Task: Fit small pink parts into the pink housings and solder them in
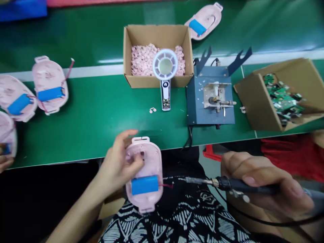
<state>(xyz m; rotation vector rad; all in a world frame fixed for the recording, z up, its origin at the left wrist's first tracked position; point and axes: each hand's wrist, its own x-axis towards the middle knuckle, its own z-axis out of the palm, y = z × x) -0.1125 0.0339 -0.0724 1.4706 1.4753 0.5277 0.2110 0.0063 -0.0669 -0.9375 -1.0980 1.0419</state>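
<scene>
Left hand (117, 165), curled, clasping pink housing (153, 157); blue battery (144, 185) seated, red wire (167, 185) protruding; right hand (268, 182) pinching soldering iron (202, 182).

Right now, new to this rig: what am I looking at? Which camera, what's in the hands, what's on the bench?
This is a single view from a camera worn on a person's head, looking down at their bare hands over a green workbench. There is no robot. The left hand grips a pink plastic housing with a blue battery pack fitted in it. The right hand holds a soldering iron, its tip just beside the housing. On the bench are more pink housings, a cardboard box of small pink parts, a white handheld fan, a blue metal fixture and a second cardboard box of green circuit boards.
</scene>
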